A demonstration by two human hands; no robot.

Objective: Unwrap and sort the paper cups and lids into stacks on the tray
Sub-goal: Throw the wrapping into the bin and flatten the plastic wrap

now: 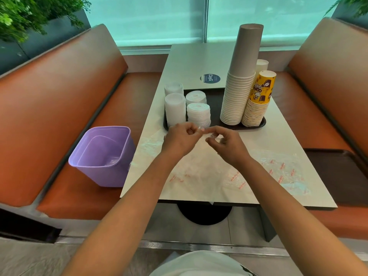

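The cups (238, 96) and lids (198, 114) are already standing in stacks on the tray (263, 123), so the sorting is looking nearly done. Both the left hand (182, 139) and the right hand (225, 144) are pinching a clear wrapper (211, 137) just in front of it. More loose plastic (278, 168) is lying on the table (199, 60), probably waiting for the purple bin (103, 156).

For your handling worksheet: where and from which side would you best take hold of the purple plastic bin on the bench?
Grip the purple plastic bin at its open top rim, coming from above on the table side. The rim is free and the walls taper downward, so a side grip might slip.
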